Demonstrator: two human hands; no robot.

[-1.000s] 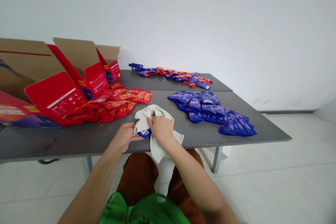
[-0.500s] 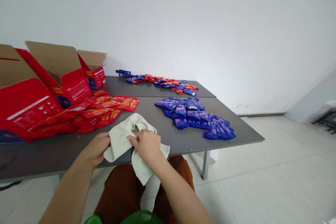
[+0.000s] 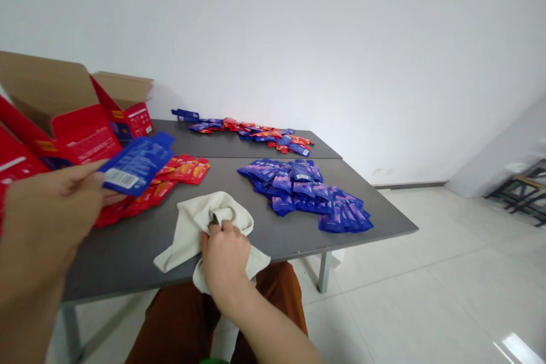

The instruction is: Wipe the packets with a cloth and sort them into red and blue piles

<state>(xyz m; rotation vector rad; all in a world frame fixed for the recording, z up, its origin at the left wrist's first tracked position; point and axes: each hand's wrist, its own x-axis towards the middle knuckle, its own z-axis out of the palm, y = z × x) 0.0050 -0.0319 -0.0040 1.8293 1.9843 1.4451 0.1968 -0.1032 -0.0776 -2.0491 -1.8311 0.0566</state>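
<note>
My left hand is raised at the left, its fingers closed on the edge of a flat blue packet with white print and a barcode. Behind and below that packet lie red and orange packets in a loose heap. At the table's front edge my right hand grips a crumpled cream cloth. One corner of the cloth spreads left over the tabletop, and other folds hang by the edge. A small dark spot shows at the fingertips, too unclear to name.
Open red cardboard boxes line the left side. Blue-purple packets are piled right of the cloth on the dark table. Further back lies a mixed row of red and blue packets. A black stool-like frame stands far right.
My left hand has let go of the cloth and moved up and left, now holding a blue packet. My right hand stays on the cloth. The view has shifted slightly right.
</note>
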